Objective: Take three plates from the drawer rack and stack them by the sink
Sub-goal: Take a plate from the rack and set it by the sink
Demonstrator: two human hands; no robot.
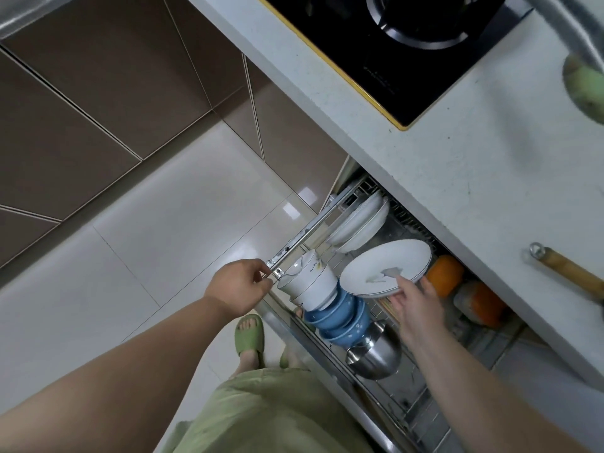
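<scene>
the drawer rack [330,212] stands pulled out from under the countertop [474,165], and everything here is placed against it. the right hand [413,300] holds a white plate [385,268] above the middle of the rack — thumb on the plate's upper face, fingers curled under its near rim, the plate tilted. the left hand [237,286] is at the rack's outer corner, its fingers bent together and pinching the metal side rail there.

more white plates [359,222] stand on edge in the far end of the rack, close under the countertop. stacked white bowls [310,281] lie on their side at the rack's outer edge, just beside the left hand, with blue bowls [340,318] nested against them and a steel bowl [374,354] nearer the person. two orange-lidded containers [444,279] sit at the inner side of the rack, beneath the countertop's edge. on the countertop above the rack lie a gas hob [392,37] and a wooden handle [568,269].
</scene>
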